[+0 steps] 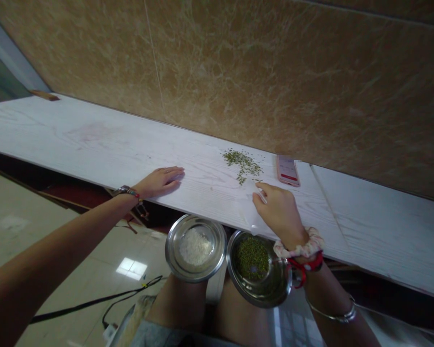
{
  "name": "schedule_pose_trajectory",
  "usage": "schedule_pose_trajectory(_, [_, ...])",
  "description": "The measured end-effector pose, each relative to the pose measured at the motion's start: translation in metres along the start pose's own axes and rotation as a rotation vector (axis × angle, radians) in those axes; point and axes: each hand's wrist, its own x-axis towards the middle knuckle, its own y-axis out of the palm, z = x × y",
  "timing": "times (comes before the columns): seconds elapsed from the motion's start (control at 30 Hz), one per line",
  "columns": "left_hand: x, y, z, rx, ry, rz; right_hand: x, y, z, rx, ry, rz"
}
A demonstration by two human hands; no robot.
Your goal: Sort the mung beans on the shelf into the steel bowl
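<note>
My left hand (162, 182) lies flat on the white wood-grain tabletop (202, 185), palm down with its fingers stretched out, holding nothing. Beside the near edge of a scattered patch of small green beans (241, 163), my right hand (278, 207) is closed, thumb and index finger brought together. Something pale shows between those fingers, too unclear to name. A translucent sheet-like patch (251, 209) shows on the tabletop under that hand. Below the table edge, a metal bowl (285, 284) contains many green beans (252, 256), and a second metal bowl (170, 246) contains white grains (196, 246).
A phone (288, 170) in a pink case lies right of the scattered beans. The marbled wall (217, 72) rises behind the narrow tabletop. Both bowls rest on the person's thighs (183, 303). A black cable (94, 301) runs across the tiled floor (75, 255).
</note>
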Motion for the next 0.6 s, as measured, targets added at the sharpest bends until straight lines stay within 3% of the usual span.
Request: schedule_pose_trajectory(0.6, [0.001,0.002,0.0,-0.033,-0.027,-0.022,0.024,0.015,0.018,0.086,0.174,0.084])
